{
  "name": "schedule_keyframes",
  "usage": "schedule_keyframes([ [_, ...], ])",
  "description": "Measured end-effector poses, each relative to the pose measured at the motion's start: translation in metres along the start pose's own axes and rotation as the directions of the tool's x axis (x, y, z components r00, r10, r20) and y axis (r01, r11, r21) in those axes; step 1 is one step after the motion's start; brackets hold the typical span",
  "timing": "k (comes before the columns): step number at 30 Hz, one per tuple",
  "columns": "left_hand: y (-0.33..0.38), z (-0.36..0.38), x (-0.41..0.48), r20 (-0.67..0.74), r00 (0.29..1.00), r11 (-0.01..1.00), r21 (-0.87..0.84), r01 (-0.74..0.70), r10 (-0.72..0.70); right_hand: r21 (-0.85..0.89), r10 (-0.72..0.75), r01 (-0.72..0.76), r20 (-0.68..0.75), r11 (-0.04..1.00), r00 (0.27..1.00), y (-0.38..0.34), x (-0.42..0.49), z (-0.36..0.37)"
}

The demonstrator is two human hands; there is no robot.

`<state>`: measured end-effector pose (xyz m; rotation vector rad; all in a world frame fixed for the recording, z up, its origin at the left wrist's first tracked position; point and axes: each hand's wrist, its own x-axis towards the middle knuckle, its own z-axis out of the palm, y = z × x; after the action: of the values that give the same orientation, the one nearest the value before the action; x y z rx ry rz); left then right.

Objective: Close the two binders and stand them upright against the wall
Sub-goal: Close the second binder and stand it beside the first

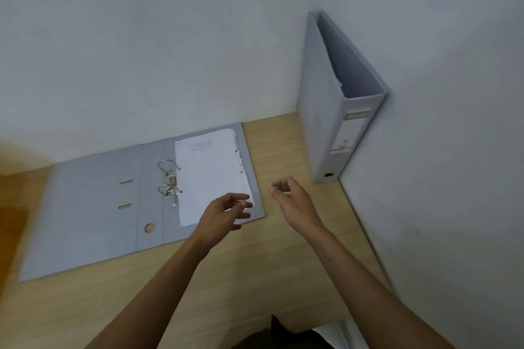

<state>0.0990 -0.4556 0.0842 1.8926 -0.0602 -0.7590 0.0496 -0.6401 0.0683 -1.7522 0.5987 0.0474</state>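
Observation:
One grey binder (pixel 329 110) stands upright in the corner where the back wall meets the right wall, closed, spine facing me. A second grey binder (pixel 93 207) lies flat and open on the wooden desk against the back wall, metal rings (pixel 168 178) showing and a white sheet (pixel 209 173) on its right half. My left hand (pixel 224 215) hovers over the near right corner of the open binder, fingers spread, holding nothing. My right hand (pixel 292 201) floats above bare desk between the two binders, fingers loosely curled and empty.
The wooden desk (pixel 255 269) runs from the back wall (pixel 141 51) to the right wall (pixel 453 150). A dark object and something white (pixel 331 333) sit at the bottom edge. At far left the desk edge drops off (pixel 14 207).

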Motion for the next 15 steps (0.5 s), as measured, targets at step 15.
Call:
schedule_keyframes([
  [15, -0.163, -0.23, -0.067, -0.367, 0.89, 0.96, -0.182, 0.215, -0.269, -0.209, 0.116, -0.041, 0.36, 0.977, 0.926, -0.029, -0.011, 0.237],
])
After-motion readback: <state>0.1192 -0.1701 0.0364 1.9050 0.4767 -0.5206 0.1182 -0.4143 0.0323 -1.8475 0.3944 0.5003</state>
